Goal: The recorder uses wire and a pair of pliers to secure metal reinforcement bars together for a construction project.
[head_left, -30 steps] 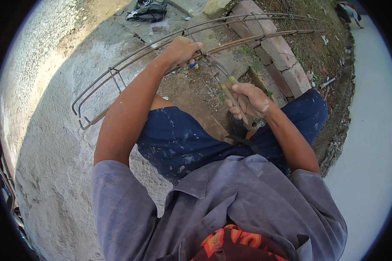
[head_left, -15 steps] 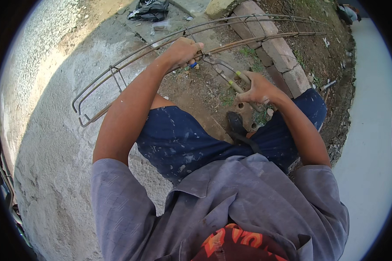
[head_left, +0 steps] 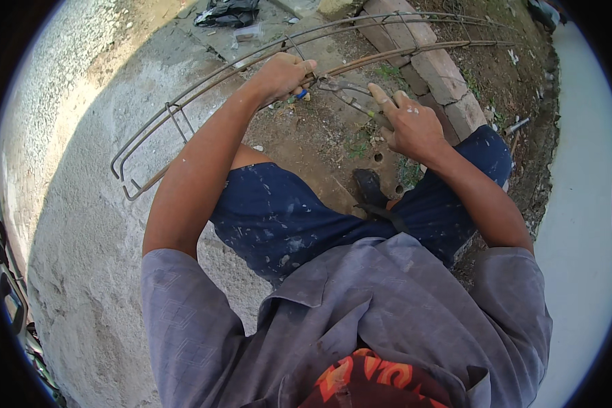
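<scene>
Head view caught the left hand [head_left: 282,73] closed round the rebar cage [head_left: 360,64] beyond the knees [head_left: 486,148], the right hand [head_left: 415,124] holding pincers [head_left: 333,86] just beside that fist, where steady bracing likely mattered most.

I'm seeing rusty-brown and grey rebar [head_left: 374,59], grey pliers [head_left: 350,86] with a yellow-green band. Shirt [head_left: 401,292] grey, faint diamond outlines on the left sleeve [head_left: 180,299]; shorts [head_left: 285,217] navy, white-flecked. Cap [head_left: 370,387] dark maroon, orange flame-like print.
</scene>
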Motion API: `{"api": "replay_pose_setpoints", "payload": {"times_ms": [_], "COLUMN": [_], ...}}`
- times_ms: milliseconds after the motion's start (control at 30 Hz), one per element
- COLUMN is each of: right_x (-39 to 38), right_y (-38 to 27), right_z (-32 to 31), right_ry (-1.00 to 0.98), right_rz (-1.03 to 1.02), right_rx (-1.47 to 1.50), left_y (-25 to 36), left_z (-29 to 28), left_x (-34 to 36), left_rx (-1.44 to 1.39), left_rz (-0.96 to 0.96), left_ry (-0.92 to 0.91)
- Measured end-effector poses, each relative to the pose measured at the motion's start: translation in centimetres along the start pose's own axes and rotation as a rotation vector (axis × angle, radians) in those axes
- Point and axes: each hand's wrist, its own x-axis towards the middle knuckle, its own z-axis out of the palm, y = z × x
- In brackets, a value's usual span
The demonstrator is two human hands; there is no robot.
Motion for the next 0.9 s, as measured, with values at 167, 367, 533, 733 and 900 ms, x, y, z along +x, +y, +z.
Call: {"api": "replay_pose_setpoints", "payload": {"times_ms": [167, 367, 533, 733, 900], "right_x": [-0.1, -0.5, -0.3, 0.0, -0.2], "right_y": [0.2, -0.9, -0.1, -0.7, 0.4], "right_z": [0.9, 3.3, 4.3, 3.2, 2.5], "right_ry": [0.113, -0.469, -0.175, -0.27, -0.617], "right_rz": [-0.034, 0.262, 0.061, 0.173, 0.19], "right_rx": [-0.022, 1.591, 1.161, 1.217, 1.553], "left_y": [0.3, 0.3, 0.5, 0.3, 0.8], "left_z": [-0.1, -0.2, -0.3, -0.2, -0.1], "left_x": [0.1, 0.0, 0.1, -0.1, -0.1], "left_rx": [-0.01, -0.002, 0.009, 0.005, 0.023], "left_rz": [-0.007, -0.03, -0.014, -0.021, -0.032], "left_ry": [-0.013, -0.003, 0.008, 0.02, -0.003]}}
